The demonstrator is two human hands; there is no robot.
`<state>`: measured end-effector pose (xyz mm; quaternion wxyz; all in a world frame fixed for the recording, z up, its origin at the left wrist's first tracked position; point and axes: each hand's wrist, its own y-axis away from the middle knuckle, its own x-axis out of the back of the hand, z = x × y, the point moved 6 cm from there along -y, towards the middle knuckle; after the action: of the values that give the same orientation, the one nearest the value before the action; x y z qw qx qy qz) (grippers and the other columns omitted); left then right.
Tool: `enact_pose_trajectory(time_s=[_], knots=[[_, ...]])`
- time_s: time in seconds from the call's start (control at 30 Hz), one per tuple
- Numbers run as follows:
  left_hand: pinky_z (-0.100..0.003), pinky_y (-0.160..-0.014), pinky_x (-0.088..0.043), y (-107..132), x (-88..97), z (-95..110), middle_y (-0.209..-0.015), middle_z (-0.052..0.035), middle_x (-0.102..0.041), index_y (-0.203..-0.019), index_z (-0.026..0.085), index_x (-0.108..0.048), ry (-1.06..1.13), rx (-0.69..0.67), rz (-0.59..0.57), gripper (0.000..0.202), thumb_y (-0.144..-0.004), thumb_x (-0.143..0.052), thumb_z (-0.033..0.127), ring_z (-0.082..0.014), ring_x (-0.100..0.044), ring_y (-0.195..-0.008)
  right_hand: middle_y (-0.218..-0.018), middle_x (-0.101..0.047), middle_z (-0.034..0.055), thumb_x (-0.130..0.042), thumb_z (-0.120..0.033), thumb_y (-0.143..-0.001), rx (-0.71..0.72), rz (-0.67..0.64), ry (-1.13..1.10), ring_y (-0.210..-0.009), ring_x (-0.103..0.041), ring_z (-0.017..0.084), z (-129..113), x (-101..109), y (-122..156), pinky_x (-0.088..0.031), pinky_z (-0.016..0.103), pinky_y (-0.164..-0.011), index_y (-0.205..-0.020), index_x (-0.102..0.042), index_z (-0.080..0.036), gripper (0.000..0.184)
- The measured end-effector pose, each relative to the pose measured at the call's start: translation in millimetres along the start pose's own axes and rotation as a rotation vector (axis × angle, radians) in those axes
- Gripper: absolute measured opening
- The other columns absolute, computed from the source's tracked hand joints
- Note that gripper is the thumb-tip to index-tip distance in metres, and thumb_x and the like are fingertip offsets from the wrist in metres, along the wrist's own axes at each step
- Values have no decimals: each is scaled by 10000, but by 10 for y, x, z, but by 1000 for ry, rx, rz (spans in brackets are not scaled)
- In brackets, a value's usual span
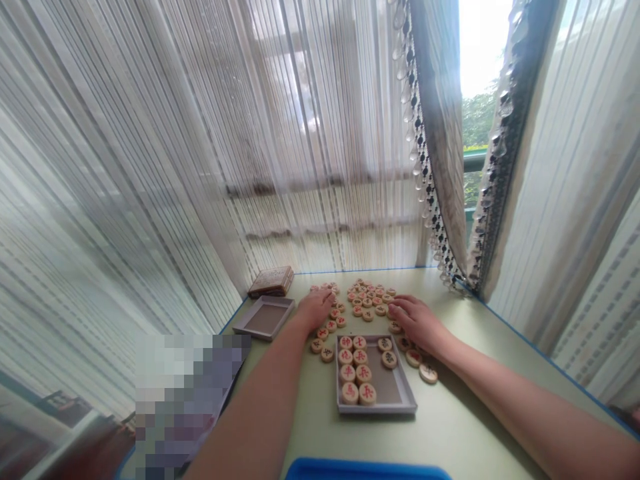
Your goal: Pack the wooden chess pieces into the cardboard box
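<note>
My left hand [317, 309] lies palm down with fingers stretched over the left cluster of xiangqi pieces, covering some of them. Palm down too, my right hand [413, 319] has its fingers apart at the right edge of the loose xiangqi pieces [367, 302]; whether its fingertips touch a piece I cannot tell. Between my forearms stands a shallow box tray [410, 405]. Inside it, several red-marked pieces [363, 373] fill two columns at the left, and two dark-marked pieces [389, 360] sit at the upper right. Both hands appear to hold nothing.
An unfilled shallow box lid [265, 317] rests left of my left hand, with a folded board-like stack [271, 281] behind it. More pieces [429, 373] lie under and beside my right forearm. A blue object [367, 469] is at the near edge; curtains [320, 220] hang behind the table.
</note>
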<state>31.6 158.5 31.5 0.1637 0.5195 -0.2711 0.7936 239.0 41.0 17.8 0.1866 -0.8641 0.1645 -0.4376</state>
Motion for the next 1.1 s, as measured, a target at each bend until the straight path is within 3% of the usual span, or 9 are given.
enact_pose_trajectory(time_s=[0.1, 0.23, 0.33, 0.47, 0.6, 0.7, 0.83, 1.0, 1.1], knots=[[-290, -956, -365, 31, 49, 47, -1183, -71, -586, -1094, 185, -599, 17, -60, 7, 371, -854, -354, 327, -191, -515, -1103, -1085, -601, 129, -348, -453, -845, -1, 10, -5, -1037, -518, 258, 20, 1, -6, -375, 396, -925, -960, -675, -159, 454], [-293, -909, -405, 84, 102, 95, -1069, -79, -640, -1049, 165, -627, -47, -41, 62, 334, -809, -405, 233, -191, -565, -1002, -1050, -615, 121, -376, -455, -837, 13, 12, -9, -1008, -532, 255, 29, -8, -6, -392, 394, -903, -929, -682, -175, 425], [-299, -961, -375, 106, 108, 141, -1086, -99, -629, -1054, 133, -627, -67, -58, 107, 347, -796, -404, 193, -195, -541, -1047, -1040, -616, 121, -382, -449, -837, 21, 12, 0, -1002, -532, 256, 21, -11, -4, -394, 398, -897, -922, -681, -177, 413], [-290, -1026, -318, 64, 92, 147, -1226, -90, -551, -1199, 128, -530, -57, -82, 112, 452, -776, -372, 112, -172, -473, -1154, -1032, -613, 114, -382, -450, -839, 26, 15, 7, -995, -531, 251, 2, -5, -1, -396, 395, -891, -910, -680, -182, 406], [-342, -1063, -264, -76, 66, 127, -1346, -120, -424, -1254, 112, -474, -89, -84, 105, 445, -840, -349, 220, -206, -372, -1249, -1018, -614, 107, -383, -437, -843, 32, 14, 15, -988, -532, 239, -15, -10, -1, -397, 383, -891, -896, -681, -190, 390], [-393, -1064, -237, -183, -45, 105, -1387, -131, -360, -1279, 123, -439, -123, -59, 22, 479, -889, -263, 340, -227, -321, -1283, -1016, -618, 102, -387, -438, -841, 47, 14, 26, -990, -533, 239, -30, -27, -2, -399, 387, -889, -896, -682, -201, 383], [-450, -1050, -212, -212, -174, 73, -1350, -129, -417, -1267, 148, -432, -144, -7, -81, 504, -896, -222, 417, -235, -329, -1278, -1018, -623, 106, -377, -448, -839, 42, 12, 45, -987, -540, 243, -20, -33, -7, -399, 396, -890, -888, -685, -197, 401], [-362, -981, -333, -136, -20, 88, -1163, -114, -580, -1121, 148, -558, -129, -16, 98, 436, -894, -256, 367, -207, -488, -1118, -1013, -625, 110, -370, -443, -841, 33, 19, 55, -982, -541, 239, -3, 22, -18, -398, 379, -892, -911, -680, -182, 411], [-344, -1007, -313, -109, 27, 60, -1217, -112, -547, -1153, 136, -550, -129, -5, 137, 421, -887, -278, 316, -197, -463, -1148, -993, -630, 108, -369, -442, -842, 24, 20, 50, -970, -546, 236, -6, 43, -18, -400, 369, -886, -907, -678, -178, 411]])
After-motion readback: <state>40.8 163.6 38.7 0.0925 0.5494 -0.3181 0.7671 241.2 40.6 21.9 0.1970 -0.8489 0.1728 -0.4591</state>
